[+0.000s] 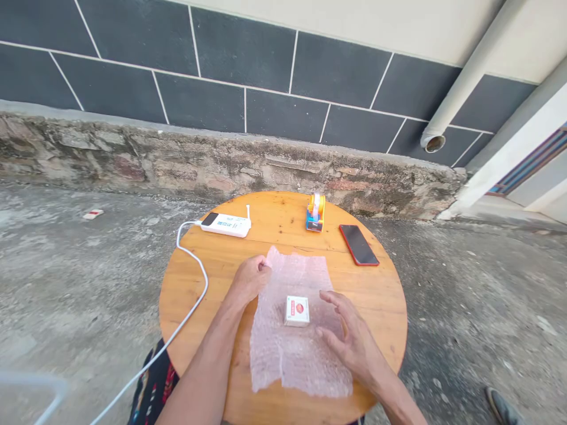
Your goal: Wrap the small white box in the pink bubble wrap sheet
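Observation:
A sheet of pinkish bubble wrap [292, 354] lies flat on a round wooden table [385, 295]. A small white box with a red mark [296, 311] sits in the middle of the sheet. My left hand [248, 278] is closed and pinches the sheet's far left corner. My right hand [349, 333] rests on the sheet just right of the box, fingers spread and apart from the box.
At the table's far side lie a white power bank [227, 225] with a white cable [195, 295] trailing off the left edge, a blue-orange tape dispenser [315, 213] and a red-cased phone [358, 245]. Rough concrete ground surrounds the table; a stone ledge and tiled wall stand behind.

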Demonstrator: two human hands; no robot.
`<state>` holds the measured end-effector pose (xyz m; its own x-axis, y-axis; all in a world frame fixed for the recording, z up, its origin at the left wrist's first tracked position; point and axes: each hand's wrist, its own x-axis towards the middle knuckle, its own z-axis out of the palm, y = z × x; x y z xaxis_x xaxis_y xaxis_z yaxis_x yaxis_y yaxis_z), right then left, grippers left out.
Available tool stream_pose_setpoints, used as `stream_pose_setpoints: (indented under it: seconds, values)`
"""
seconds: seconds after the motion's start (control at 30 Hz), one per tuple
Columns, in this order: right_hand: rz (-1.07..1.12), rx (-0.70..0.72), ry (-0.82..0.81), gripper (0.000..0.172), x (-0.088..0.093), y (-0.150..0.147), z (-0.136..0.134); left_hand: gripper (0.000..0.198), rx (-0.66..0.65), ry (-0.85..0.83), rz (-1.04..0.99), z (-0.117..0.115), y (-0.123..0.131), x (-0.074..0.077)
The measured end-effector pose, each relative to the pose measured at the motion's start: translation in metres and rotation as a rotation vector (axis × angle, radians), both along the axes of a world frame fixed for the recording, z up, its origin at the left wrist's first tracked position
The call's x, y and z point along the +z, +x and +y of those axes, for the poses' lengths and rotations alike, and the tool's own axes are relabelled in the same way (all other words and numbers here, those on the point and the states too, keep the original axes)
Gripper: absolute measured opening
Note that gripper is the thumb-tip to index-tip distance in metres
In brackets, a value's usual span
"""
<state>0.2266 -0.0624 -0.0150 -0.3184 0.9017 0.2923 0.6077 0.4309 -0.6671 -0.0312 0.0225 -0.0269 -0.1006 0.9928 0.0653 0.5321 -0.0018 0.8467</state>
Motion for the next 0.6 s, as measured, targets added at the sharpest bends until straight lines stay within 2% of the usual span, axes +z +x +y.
stream_pose_setpoints:
  seconds: [0.13,0.27,0.33,0.43,0.6]
  values:
    - [-0.156,-0.198,0.073,0.047,-0.01,0.003,0.007,0.014,0.015,0.007,0.056,0.001,0.002,0.002]
    - [-0.363,-0.378,0.064,0.038,-0.011,0.002,0.014,0.014,0.028,0.0,0.131,0.002,0.003,0.002]
    - [-0.396,-0.395,0.033,0.038,-0.009,-0.001,0.018,0.015,0.025,0.002,0.158,0.002,0.003,0.002]
    - [-0.32,-0.364,-0.017,0.041,-0.006,-0.004,0.025,0.015,0.018,0.01,0.192,0.001,0.003,0.004]
    - [-0.238,-0.373,0.0,0.042,-0.009,-0.002,0.037,0.016,0.036,0.015,0.264,0.001,0.004,0.006]
